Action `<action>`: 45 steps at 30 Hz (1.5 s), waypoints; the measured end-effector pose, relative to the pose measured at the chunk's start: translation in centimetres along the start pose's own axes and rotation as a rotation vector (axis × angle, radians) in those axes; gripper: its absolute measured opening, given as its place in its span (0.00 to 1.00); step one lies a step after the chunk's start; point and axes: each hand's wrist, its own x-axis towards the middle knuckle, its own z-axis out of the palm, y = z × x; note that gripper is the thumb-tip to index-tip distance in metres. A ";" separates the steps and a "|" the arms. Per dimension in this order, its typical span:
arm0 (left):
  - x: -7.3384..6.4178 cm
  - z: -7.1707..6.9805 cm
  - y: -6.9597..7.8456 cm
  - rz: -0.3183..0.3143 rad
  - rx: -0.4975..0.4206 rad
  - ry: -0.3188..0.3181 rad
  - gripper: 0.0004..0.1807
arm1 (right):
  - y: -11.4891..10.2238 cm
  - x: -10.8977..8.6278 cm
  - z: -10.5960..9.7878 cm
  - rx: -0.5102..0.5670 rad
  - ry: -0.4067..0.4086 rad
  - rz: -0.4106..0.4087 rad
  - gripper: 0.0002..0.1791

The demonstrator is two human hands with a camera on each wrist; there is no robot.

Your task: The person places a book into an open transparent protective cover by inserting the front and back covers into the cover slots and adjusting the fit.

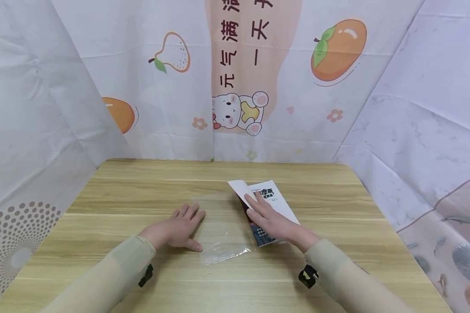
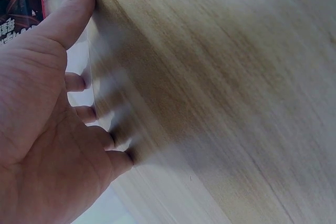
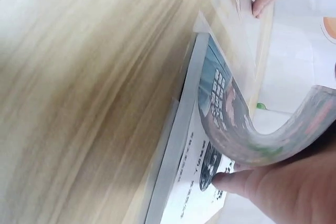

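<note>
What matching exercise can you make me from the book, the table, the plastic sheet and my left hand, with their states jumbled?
1. book
2. table
3. plastic sheet
4. left hand

A. see-through, with shiny glints
B. thumb out to the side
C. cover curled upward
D. wood-grain top

Pairs: 1-C, 2-D, 3-A, 4-B.
</note>
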 end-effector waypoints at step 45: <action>-0.2 0.2 -0.1 0.004 0.002 0.006 0.57 | -0.1 1.7 3.9 -0.387 0.229 0.040 0.30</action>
